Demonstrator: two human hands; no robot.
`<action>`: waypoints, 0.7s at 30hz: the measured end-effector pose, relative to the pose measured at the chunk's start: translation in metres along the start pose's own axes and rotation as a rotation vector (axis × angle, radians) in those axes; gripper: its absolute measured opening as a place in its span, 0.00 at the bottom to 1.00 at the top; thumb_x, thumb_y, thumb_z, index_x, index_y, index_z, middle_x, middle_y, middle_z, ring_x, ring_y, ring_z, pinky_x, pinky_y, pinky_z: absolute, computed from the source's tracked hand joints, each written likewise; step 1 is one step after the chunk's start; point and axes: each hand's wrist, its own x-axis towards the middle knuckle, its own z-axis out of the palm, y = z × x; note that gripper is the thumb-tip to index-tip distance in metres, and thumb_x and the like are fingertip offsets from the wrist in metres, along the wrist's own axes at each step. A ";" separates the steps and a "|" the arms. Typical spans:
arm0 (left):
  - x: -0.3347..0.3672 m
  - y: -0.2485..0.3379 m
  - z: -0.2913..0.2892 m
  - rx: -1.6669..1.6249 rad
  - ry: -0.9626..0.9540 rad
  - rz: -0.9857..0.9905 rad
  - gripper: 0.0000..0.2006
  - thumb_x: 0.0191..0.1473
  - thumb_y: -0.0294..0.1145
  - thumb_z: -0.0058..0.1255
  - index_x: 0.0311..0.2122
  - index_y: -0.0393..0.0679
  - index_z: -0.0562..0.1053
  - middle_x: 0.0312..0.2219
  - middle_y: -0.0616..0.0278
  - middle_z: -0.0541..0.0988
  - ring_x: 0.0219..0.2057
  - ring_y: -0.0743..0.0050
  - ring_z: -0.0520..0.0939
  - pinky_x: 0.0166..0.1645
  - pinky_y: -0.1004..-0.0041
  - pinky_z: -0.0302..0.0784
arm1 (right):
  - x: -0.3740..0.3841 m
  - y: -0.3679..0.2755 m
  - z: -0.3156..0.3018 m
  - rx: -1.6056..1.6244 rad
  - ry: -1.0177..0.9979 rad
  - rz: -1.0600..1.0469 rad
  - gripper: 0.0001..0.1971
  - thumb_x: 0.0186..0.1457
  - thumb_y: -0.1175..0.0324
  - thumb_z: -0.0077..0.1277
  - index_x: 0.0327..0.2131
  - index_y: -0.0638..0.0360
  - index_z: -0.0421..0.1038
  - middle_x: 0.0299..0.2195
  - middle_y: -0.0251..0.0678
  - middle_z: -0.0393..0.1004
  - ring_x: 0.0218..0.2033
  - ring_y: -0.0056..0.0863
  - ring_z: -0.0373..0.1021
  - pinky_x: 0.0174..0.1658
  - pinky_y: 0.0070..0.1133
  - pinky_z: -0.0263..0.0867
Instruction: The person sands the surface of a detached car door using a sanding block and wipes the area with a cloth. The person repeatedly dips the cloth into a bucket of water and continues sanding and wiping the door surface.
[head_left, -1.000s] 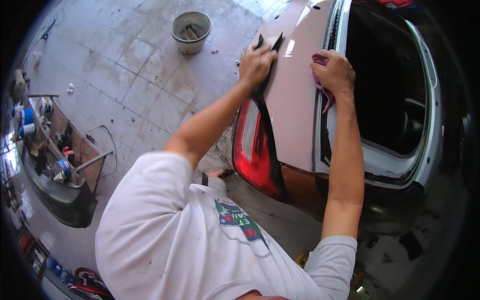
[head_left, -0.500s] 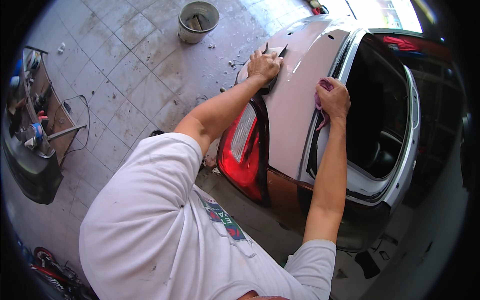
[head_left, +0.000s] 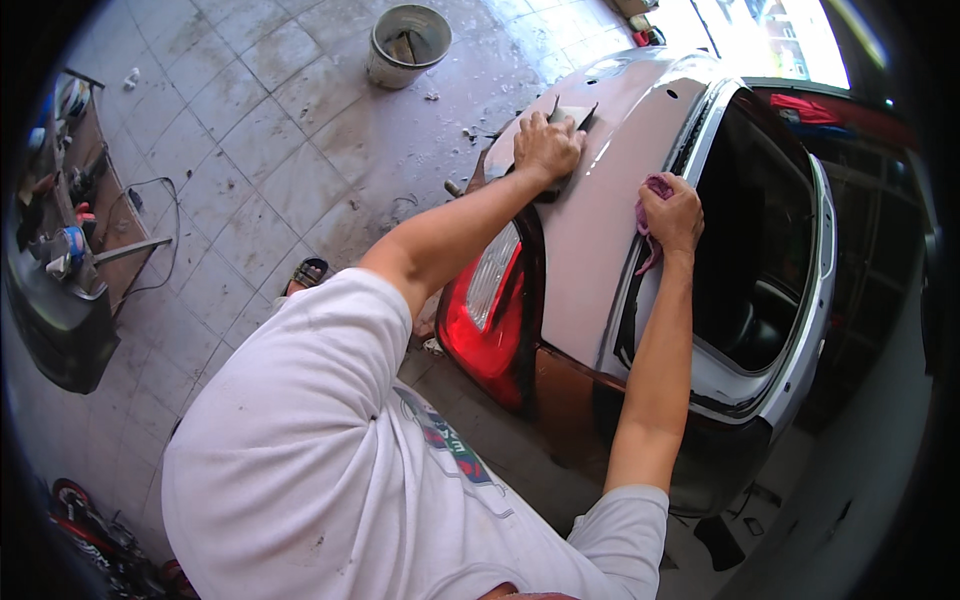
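My left hand (head_left: pixel 548 150) is closed over a sanding block (head_left: pixel 572 116) with a pale top and dark sheet edges turned up at its sides, which look like sandpaper. It rests on the matte, pinkish-grey side panel (head_left: pixel 590 260) of a car, beyond the red and clear taillight (head_left: pixel 488 325). Bunched in my right hand (head_left: pixel 675 215) is a purple-red cloth (head_left: pixel 655 186), one end hanging down. That hand sits at the panel's upper edge beside the dark rear window opening (head_left: pixel 745 220). The underside of the block is hidden.
A grey bucket (head_left: pixel 376 68) with something in it stands on the dirty tiled floor (head_left: pixel 250 130). On the left are a cluttered stand (head_left: pixel 92 225) and a black bumper-like part (head_left: pixel 65 335). A sandalled foot (head_left: pixel 308 270) shows beside my shirt. A red motorcycle (head_left: pixel 85 535) is at lower left.
The view has shifted a little, so the car and bucket sit slightly lower or further right. My left hand and the block have slid slightly right on the panel. A sandalled foot has come into sight.
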 end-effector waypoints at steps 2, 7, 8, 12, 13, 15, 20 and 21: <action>-0.057 -0.002 -0.010 -0.057 0.030 0.100 0.23 0.65 0.52 0.54 0.57 0.51 0.81 0.56 0.38 0.75 0.58 0.36 0.74 0.64 0.47 0.70 | -0.004 0.006 0.003 -0.006 -0.004 0.014 0.16 0.51 0.55 0.63 0.41 0.49 0.86 0.42 0.37 0.84 0.48 0.44 0.79 0.52 0.39 0.75; -0.160 -0.011 -0.060 -0.112 -0.033 0.353 0.26 0.62 0.51 0.58 0.61 0.50 0.79 0.59 0.41 0.72 0.60 0.39 0.73 0.63 0.47 0.71 | -0.011 0.013 0.005 -0.013 -0.010 0.036 0.15 0.51 0.54 0.62 0.40 0.48 0.86 0.42 0.38 0.84 0.48 0.45 0.79 0.51 0.39 0.76; -0.139 -0.010 -0.049 -0.151 -0.006 0.355 0.26 0.63 0.52 0.58 0.61 0.51 0.80 0.58 0.41 0.73 0.60 0.39 0.73 0.62 0.47 0.72 | -0.007 0.012 0.002 -0.020 -0.014 0.031 0.15 0.52 0.54 0.62 0.40 0.48 0.86 0.42 0.38 0.84 0.48 0.45 0.79 0.52 0.39 0.75; 0.000 -0.009 -0.002 -0.092 -0.052 0.052 0.22 0.65 0.51 0.54 0.57 0.52 0.83 0.58 0.41 0.77 0.60 0.38 0.74 0.66 0.52 0.69 | -0.002 -0.004 -0.001 -0.015 -0.025 0.014 0.16 0.52 0.54 0.62 0.41 0.48 0.85 0.42 0.38 0.84 0.48 0.45 0.79 0.52 0.39 0.75; 0.014 -0.003 -0.005 -0.064 -0.057 -0.054 0.21 0.65 0.51 0.53 0.55 0.51 0.83 0.57 0.41 0.78 0.59 0.38 0.75 0.65 0.52 0.70 | 0.000 -0.004 -0.002 -0.012 -0.022 0.022 0.16 0.52 0.54 0.62 0.41 0.48 0.85 0.42 0.38 0.84 0.48 0.45 0.79 0.52 0.39 0.75; -0.006 -0.014 0.005 -0.037 0.017 0.080 0.22 0.65 0.50 0.54 0.57 0.50 0.82 0.57 0.37 0.77 0.58 0.36 0.75 0.64 0.51 0.70 | -0.001 -0.004 -0.006 -0.026 -0.036 0.024 0.17 0.52 0.54 0.62 0.42 0.48 0.85 0.43 0.38 0.84 0.49 0.44 0.79 0.52 0.38 0.75; -0.137 -0.011 -0.047 -0.135 -0.038 0.304 0.26 0.63 0.51 0.57 0.62 0.51 0.79 0.58 0.41 0.73 0.60 0.39 0.73 0.65 0.47 0.69 | -0.012 0.014 0.006 -0.028 0.003 0.056 0.17 0.51 0.54 0.63 0.42 0.49 0.85 0.42 0.37 0.84 0.48 0.44 0.79 0.52 0.38 0.76; -0.131 -0.013 -0.047 -0.161 -0.038 0.306 0.25 0.63 0.51 0.57 0.60 0.51 0.80 0.57 0.41 0.73 0.60 0.40 0.73 0.64 0.47 0.70 | -0.010 0.014 0.007 -0.023 0.000 0.043 0.17 0.51 0.54 0.63 0.42 0.49 0.86 0.42 0.37 0.84 0.48 0.44 0.79 0.52 0.38 0.76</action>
